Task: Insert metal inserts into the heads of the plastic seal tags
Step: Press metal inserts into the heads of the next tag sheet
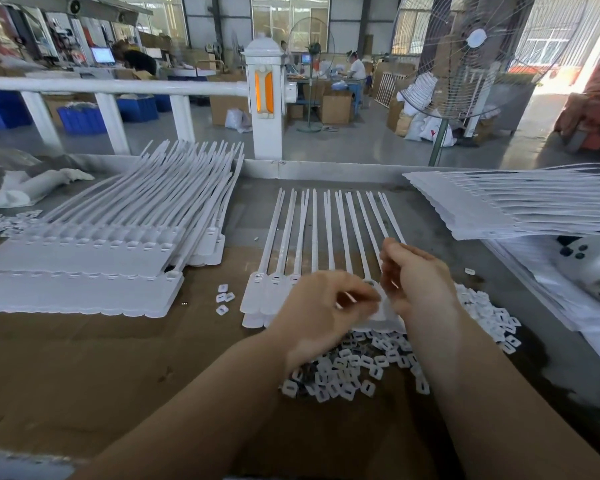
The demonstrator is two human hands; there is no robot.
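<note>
Since both hands crowd the tag strip (291, 237) at its head end, just above the insert pile (361, 368), seat each insert square w/ firm press. Left hand (321, 306) fingers curled, right hand (413, 275) pinching; contents blurred, can't tell.

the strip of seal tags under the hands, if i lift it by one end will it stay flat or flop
The strip of seal tags would probably flop: its tails are long, thin and splay unevenly. It likely lifts as one piece, since the heads look joined in a row. It seems light, being thin plastic.
</note>
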